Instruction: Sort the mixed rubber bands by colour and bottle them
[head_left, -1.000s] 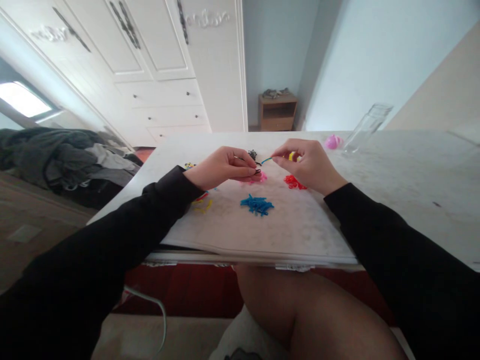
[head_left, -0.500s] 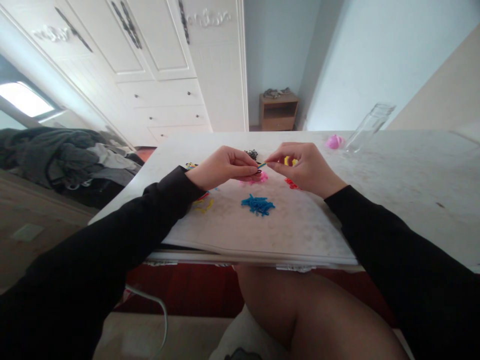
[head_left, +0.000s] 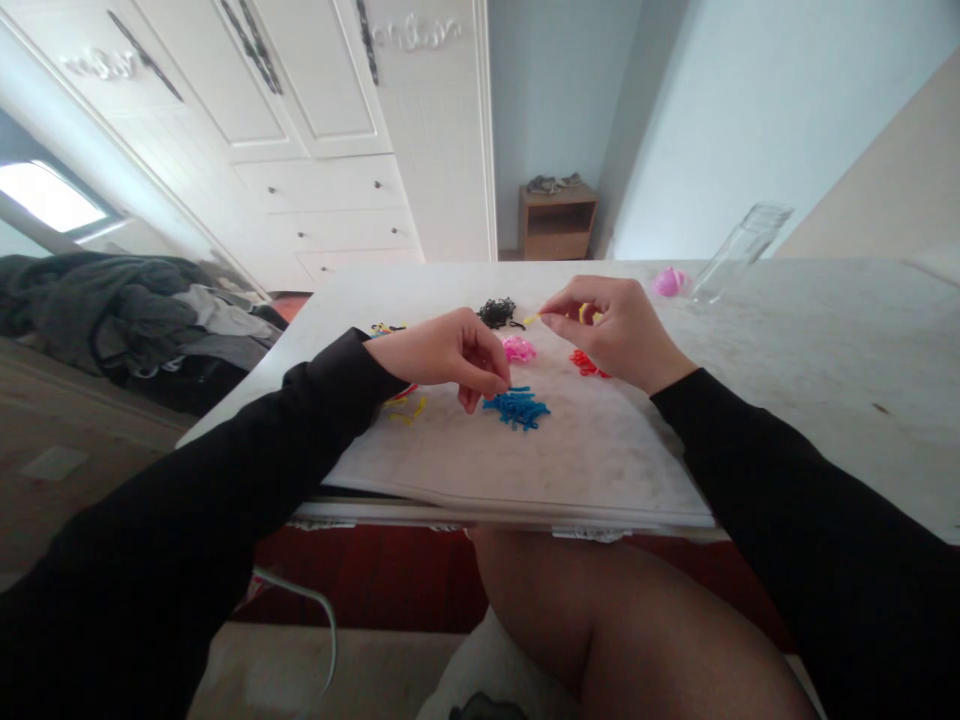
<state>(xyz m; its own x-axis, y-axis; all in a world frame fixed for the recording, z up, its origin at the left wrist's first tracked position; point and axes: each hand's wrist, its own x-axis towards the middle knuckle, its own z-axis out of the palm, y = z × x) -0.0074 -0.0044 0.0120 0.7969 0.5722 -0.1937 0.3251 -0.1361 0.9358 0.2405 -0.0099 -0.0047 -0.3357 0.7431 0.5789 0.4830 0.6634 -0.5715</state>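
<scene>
My left hand (head_left: 471,360) is closed in a pinch just above the pile of blue elastic bands (head_left: 519,410), with a blue band (head_left: 519,389) at its fingertips. My right hand (head_left: 600,325) pinches a yellow elastic band (head_left: 532,319) between thumb and forefinger, near the black pile. Around the hands lie small heaps of black bands (head_left: 498,313), pink bands (head_left: 517,349) and red bands (head_left: 586,363). A yellow heap (head_left: 591,314) is partly hidden behind my right hand. Mixed-colour bands (head_left: 405,408) show beside my left wrist, partly covered by the sleeve.
The piles lie on a white table (head_left: 600,460). A clear glass bottle (head_left: 739,255) and a pink round object (head_left: 671,282) stand at the back right. Clothes (head_left: 150,320) are heaped on the left. A white wardrobe (head_left: 442,150) and small wooden cabinet (head_left: 559,225) are behind the table.
My hands have moved apart. The left came down to the blue pile; the right stays near the back with a yellow band at its fingertips. The black heap shows more fully.
</scene>
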